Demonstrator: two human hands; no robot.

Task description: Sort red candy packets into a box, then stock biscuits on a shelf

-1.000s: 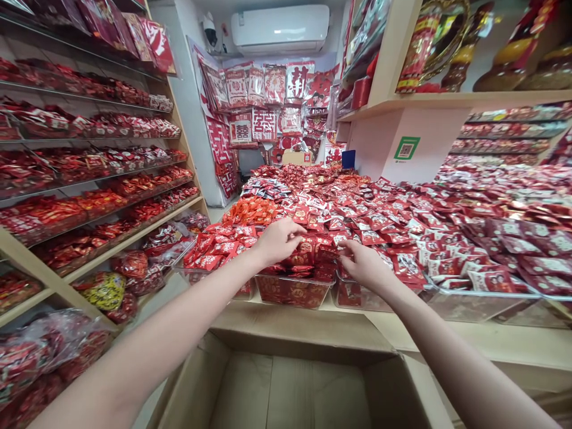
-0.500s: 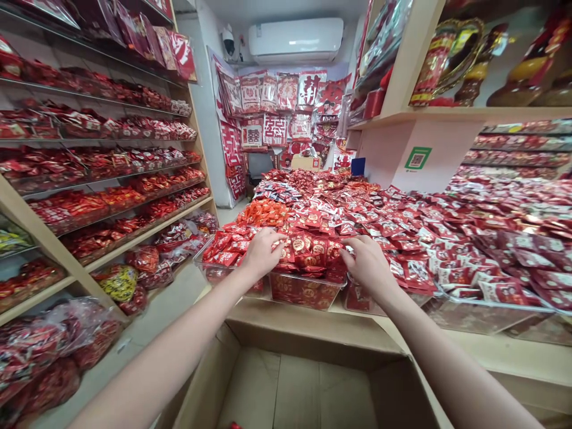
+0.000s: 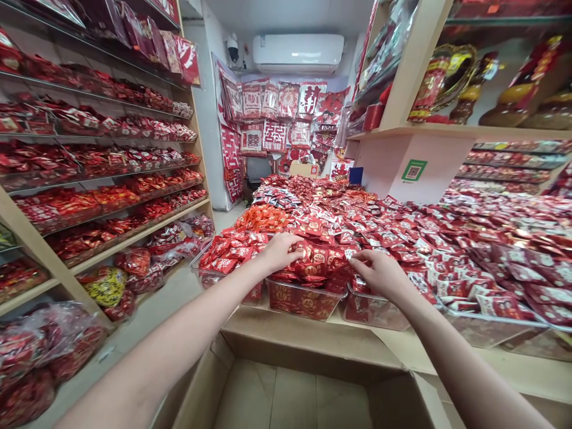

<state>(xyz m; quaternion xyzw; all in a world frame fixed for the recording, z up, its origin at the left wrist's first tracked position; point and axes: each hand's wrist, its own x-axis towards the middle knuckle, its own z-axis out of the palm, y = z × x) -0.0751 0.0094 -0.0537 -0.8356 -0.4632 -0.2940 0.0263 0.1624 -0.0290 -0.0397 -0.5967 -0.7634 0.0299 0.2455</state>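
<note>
Small red packets with gold print (image 3: 318,256) stand in a row at the top of a clear plastic bin (image 3: 306,301) in front of me. My left hand (image 3: 281,252) is at the left end of this row, its curled fingers against the packets. At the right end, my right hand (image 3: 379,271) has its thumb and fingers bent in on the packets' edge. The row lies between the two hands, and my fingertips are partly hidden among the packets. Below my forearms sits an open cardboard box (image 3: 308,339), its brown floor showing.
More bins of red packets (image 3: 496,292) cover the counter to the right, with orange packets (image 3: 263,218) further back. Shelves of packets (image 3: 102,155) line the left wall above bagged goods (image 3: 107,286). A wooden cabinet (image 3: 397,122) overhangs the counter at right.
The view has shifted slightly. My hands remain at both ends of the packet row, and the row looks a little more upright between them.
</note>
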